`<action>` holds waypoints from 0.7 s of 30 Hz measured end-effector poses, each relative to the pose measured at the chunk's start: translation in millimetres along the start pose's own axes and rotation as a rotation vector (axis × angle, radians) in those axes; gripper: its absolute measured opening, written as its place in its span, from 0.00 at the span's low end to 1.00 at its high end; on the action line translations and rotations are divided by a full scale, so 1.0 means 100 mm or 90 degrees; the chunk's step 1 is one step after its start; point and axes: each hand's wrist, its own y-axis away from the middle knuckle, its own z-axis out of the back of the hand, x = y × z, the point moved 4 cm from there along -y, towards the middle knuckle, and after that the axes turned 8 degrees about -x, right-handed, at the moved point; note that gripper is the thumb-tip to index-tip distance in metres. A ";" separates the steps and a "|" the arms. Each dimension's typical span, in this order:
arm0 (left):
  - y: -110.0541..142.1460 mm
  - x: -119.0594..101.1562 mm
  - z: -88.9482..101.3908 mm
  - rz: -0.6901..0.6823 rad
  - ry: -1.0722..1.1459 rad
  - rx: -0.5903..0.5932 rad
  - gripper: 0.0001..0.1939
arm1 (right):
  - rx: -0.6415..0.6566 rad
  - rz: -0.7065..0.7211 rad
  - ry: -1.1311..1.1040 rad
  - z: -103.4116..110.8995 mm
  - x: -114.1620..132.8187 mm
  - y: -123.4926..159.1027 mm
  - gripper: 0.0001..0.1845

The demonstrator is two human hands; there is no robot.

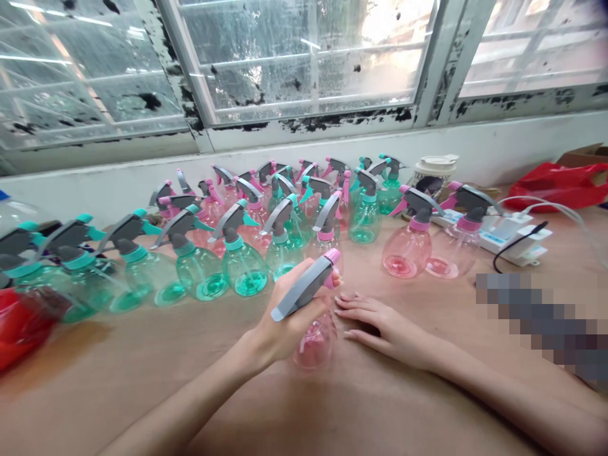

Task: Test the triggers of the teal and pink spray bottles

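My left hand (291, 316) is wrapped round the neck of a pink spray bottle (313, 347), just under its grey trigger head with a pink nozzle tip. The bottle stands upright on the table in front of me, its clear pink body showing below my fingers. To the right of it, my right hand (375, 323) lies on the tabletop with fingers stretched out and holds nothing. Its fingertips are close to the bottle; whether they touch it I cannot tell. Beyond my hands stands a green spray bottle (246, 272), one of several in a row.
Several more pink and green spray bottles crowd toward the wall. Two pink bottles (406, 250) stand at right, near a white power strip (510, 237) with cables. A lidded paper cup (434, 172) and red plastic bags (555, 183) sit further back. Windows line the wall.
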 end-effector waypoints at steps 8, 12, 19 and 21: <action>0.01 -0.01 -0.01 0.007 0.003 0.009 0.05 | 0.002 0.000 -0.014 0.00 -0.01 0.00 0.23; 0.00 0.01 0.00 -0.008 -0.016 0.003 0.09 | 0.004 -0.001 -0.010 0.00 -0.01 0.00 0.23; 0.01 0.02 -0.01 -0.044 -0.020 -0.012 0.09 | -0.001 0.000 -0.010 0.00 0.00 0.00 0.23; 0.02 0.02 -0.01 -0.058 -0.022 -0.017 0.10 | -0.001 0.001 -0.011 -0.01 -0.01 0.00 0.23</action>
